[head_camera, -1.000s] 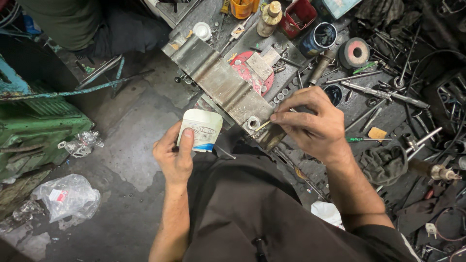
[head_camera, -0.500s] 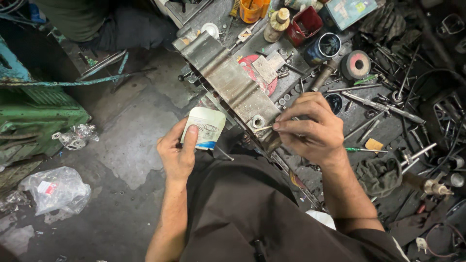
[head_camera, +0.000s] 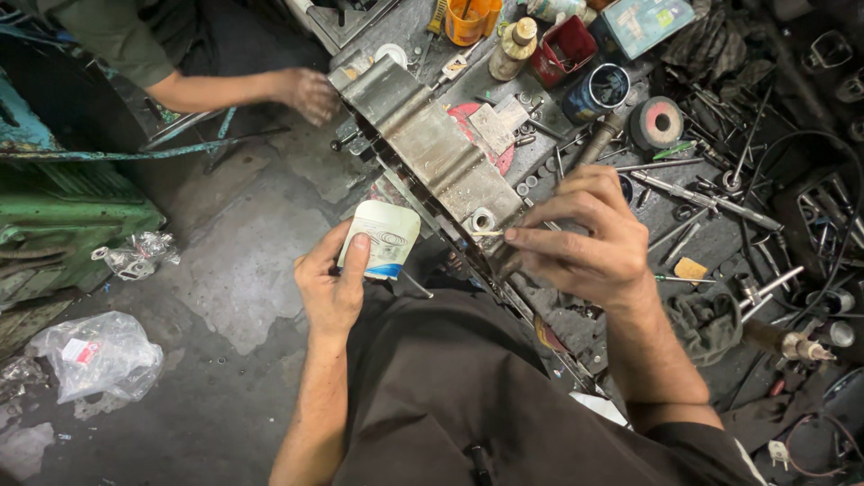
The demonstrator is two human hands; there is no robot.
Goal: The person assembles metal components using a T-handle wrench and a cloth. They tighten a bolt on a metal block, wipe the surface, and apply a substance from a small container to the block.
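My left hand grips a small white tube with a blue band, held upright just left of a long grey metal casing that lies slantwise across the workbench. My right hand pinches a thin pale stick between thumb and fingers. The stick's tip touches the casing's near end, beside a round hole. A flat metal plate rests on a red disc behind the casing.
Another person's hand reaches in at the upper left near the casing's far end. Tins, an orange cup, a grinding wheel, rods and loose tools crowd the bench on the right. Plastic bags lie on the concrete floor by green machinery.
The view has shifted, so another person's hand now shows at the upper left. My hands keep their grip on the tube and stick at the casing's near end.
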